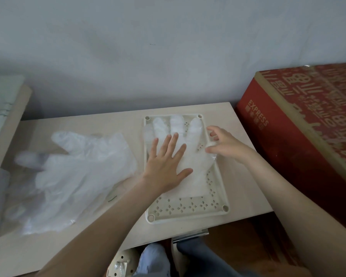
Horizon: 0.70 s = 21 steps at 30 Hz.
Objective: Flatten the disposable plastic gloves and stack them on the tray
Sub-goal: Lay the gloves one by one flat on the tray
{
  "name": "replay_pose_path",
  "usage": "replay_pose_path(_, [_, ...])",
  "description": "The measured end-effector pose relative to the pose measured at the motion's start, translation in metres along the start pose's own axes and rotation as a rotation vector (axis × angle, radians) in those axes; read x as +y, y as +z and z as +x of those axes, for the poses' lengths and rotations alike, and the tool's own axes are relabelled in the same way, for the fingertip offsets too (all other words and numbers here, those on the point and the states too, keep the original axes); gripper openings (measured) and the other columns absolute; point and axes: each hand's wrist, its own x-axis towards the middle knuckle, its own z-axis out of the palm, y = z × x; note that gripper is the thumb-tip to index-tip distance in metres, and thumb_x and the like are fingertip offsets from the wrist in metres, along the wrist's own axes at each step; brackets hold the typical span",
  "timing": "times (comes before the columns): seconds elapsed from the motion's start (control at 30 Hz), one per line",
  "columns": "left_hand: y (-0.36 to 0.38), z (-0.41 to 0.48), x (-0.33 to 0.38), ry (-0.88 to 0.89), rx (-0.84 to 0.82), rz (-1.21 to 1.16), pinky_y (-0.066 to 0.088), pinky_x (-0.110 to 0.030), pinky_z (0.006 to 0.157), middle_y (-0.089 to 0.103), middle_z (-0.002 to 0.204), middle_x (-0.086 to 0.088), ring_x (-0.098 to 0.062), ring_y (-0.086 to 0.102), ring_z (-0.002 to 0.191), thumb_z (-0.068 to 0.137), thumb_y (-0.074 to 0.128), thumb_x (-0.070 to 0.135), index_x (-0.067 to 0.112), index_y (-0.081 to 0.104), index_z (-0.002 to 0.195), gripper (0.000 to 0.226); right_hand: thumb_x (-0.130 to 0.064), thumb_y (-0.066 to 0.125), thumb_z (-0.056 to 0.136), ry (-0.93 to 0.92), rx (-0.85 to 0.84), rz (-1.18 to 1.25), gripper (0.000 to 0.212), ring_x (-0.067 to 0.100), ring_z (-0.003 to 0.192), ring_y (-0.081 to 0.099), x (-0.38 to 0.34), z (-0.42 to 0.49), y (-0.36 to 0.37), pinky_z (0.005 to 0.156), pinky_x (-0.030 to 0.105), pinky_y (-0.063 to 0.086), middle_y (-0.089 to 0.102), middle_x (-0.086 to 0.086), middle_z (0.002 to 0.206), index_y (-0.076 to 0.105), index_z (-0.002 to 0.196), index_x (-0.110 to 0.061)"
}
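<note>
A cream perforated tray (190, 209) lies on the pale wooden table (238, 186), right of centre. A clear plastic glove (196, 156) lies spread on the tray, fingers pointing to the far end. My left hand (166, 162) presses flat on the glove's palm with fingers apart. My right hand (225, 143) pinches the glove's right edge, near its thumb part, between thumb and fingers. A loose pile of crumpled clear gloves (76, 176) sits on the table to the left of the tray.
A large red cardboard box (300, 124) stands right of the table, close to my right forearm. A grey wall runs behind the table. A pale board with plastic wrap (6, 108) leans at the far left. My knees show below the table's near edge.
</note>
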Motion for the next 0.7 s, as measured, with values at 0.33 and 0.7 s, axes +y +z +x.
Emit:
replay_pose_path(0.33, [0.015,0.004,-0.004,-0.016,-0.148,-0.040,-0.012,-0.051,0.116,-0.014,0.160,-0.010,-0.026,-0.011,0.147,0.091,0.015,0.069,0.028,-0.010,0.152,0.078,-0.013,0.065,0.082,-0.047,0.117,-0.038,0.054,0.014,0.104,0.047,0.001,-0.004,0.018,0.080,0.025,0.037,0.050,0.002,0.123,0.044,0.131,-0.015])
replay_pose_path(0.7, [0.003,-0.006,-0.010,-0.023,0.065,-0.108,-0.002,-0.048,0.117,-0.001,0.161,-0.010,-0.027,0.002,0.148,0.090,-0.004,0.061,0.022,0.012,0.153,0.077,-0.033,0.058,0.088,-0.033,0.236,-0.265,0.065,0.024,0.129,0.034,-0.010,-0.012,0.015,0.102,0.039,0.028,0.040,0.004,0.137,0.027,0.144,-0.020])
